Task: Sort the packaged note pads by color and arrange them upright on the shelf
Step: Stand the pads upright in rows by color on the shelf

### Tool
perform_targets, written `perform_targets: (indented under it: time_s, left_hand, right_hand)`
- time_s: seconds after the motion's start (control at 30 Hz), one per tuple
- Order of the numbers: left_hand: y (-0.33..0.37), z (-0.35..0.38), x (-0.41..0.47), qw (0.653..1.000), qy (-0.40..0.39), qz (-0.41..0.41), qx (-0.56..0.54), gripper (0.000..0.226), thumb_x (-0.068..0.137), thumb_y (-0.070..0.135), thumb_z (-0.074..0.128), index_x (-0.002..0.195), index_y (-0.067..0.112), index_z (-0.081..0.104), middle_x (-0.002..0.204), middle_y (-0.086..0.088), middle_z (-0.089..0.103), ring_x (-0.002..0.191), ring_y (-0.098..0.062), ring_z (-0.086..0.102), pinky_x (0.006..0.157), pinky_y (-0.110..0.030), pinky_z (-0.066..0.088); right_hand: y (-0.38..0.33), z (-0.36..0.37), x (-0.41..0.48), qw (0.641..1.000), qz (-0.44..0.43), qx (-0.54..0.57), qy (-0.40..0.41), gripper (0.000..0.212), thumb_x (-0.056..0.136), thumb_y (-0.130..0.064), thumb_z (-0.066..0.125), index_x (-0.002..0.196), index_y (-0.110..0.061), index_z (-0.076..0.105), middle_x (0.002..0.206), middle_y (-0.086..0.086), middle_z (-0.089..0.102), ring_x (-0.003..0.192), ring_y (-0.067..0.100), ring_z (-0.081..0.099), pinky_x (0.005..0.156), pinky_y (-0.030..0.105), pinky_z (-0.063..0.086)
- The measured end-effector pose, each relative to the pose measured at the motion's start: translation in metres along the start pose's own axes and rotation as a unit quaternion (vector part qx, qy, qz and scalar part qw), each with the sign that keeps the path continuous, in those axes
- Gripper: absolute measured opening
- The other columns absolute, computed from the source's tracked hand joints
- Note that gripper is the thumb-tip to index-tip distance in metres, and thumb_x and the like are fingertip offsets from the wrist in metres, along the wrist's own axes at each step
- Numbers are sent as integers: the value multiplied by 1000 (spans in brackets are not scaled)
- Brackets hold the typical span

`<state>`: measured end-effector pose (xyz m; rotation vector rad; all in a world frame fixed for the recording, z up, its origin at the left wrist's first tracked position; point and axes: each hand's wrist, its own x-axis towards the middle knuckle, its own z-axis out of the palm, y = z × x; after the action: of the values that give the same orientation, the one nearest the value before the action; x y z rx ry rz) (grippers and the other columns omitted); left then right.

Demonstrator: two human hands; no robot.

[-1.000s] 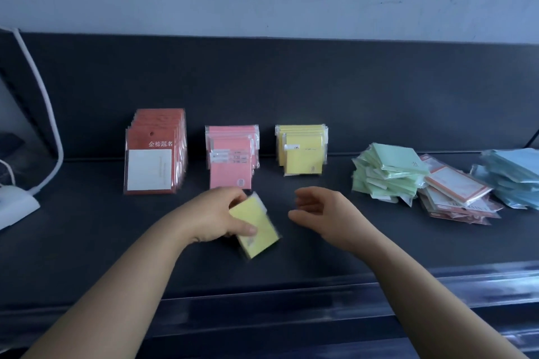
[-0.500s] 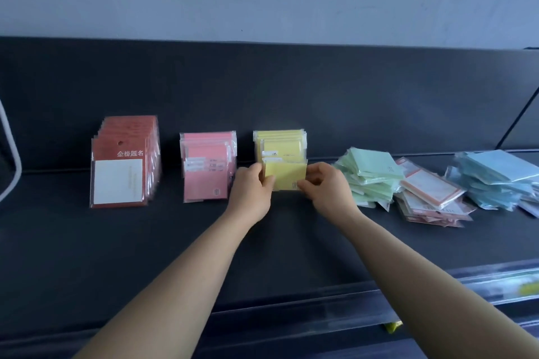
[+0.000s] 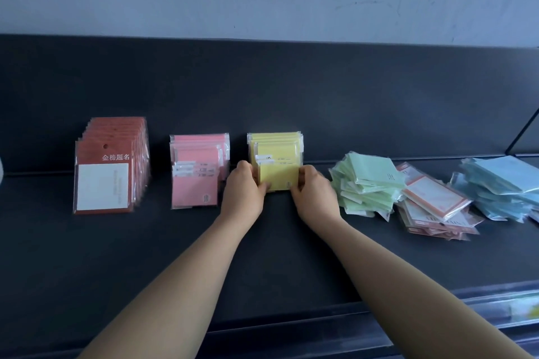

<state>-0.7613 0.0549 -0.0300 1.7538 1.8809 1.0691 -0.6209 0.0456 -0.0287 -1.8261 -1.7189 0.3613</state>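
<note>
A yellow note pad (image 3: 278, 176) stands upright at the front of the yellow row (image 3: 275, 143) on the dark shelf (image 3: 175, 256). My left hand (image 3: 245, 189) pinches its left edge and my right hand (image 3: 313, 191) pinches its right edge. Left of it stand a pink row (image 3: 198, 172) and a red row (image 3: 108, 166), both upright. On the right lie loose heaps: green pads (image 3: 367, 181), orange-framed white pads (image 3: 434, 204) and blue pads (image 3: 501, 183).
The shelf's dark back panel (image 3: 262, 90) rises behind the rows, under a pale wall. A clear plastic strip (image 3: 495, 303) runs along the shelf's front edge at the lower right. Bare shelf surface lies in front of the rows.
My left hand carried the yellow pad from the front of the shelf to the yellow row. My right hand joined it, and the pad now stands upright against the row.
</note>
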Motion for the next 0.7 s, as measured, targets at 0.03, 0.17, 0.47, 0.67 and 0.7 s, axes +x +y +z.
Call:
perform_targets:
  time_s: [0.03, 0.17, 0.47, 0.67, 0.7]
  left_hand:
    - [-1, -1, 0, 1000, -4, -1, -1, 33, 84, 23, 73, 102, 8, 51, 99, -7, 61, 87, -21, 58, 75, -34, 49]
    - [0, -12, -3, 1000, -7, 19, 13, 35, 89, 25, 67, 114, 5, 52, 104, -8, 58, 91, -20, 54, 73, -26, 42]
    - [28, -41, -33, 989, 2, 143, 46, 30, 98, 25, 47, 123, 12, 58, 119, -4, 58, 107, -23, 54, 93, -38, 45]
    - [65, -23, -52, 988, -67, 135, -35, 28, 97, 28, 49, 120, 16, 59, 115, 3, 61, 101, -14, 57, 84, -27, 45]
    - [74, -17, -53, 988, -87, 120, -48, 30, 97, 30, 49, 122, 16, 58, 112, 5, 61, 99, -12, 57, 81, -24, 43]
  right_hand:
    - [0, -1, -1, 1000, -1, 1, -2, 37, 92, -20, 56, 127, -11, 47, 121, 4, 59, 106, 21, 57, 84, 32, 48]
    - [-3, -13, -8, 1000, -25, -8, -6, 39, 94, -24, 56, 128, -11, 44, 123, 5, 53, 106, 21, 54, 82, 30, 43]
    - [-5, -55, -54, 988, -149, -22, 46, 41, 95, -21, 54, 135, -12, 50, 143, -2, 47, 129, 16, 45, 100, 22, 33]
    - [40, -105, -60, 976, -114, -24, 184, 28, 95, -12, 54, 121, -5, 62, 127, 6, 59, 117, 25, 54, 96, 23, 35]
    - [49, -114, -54, 980, -86, -30, 178, 30, 96, -14, 52, 124, -5, 60, 130, 7, 57, 120, 25, 51, 98, 24, 34]
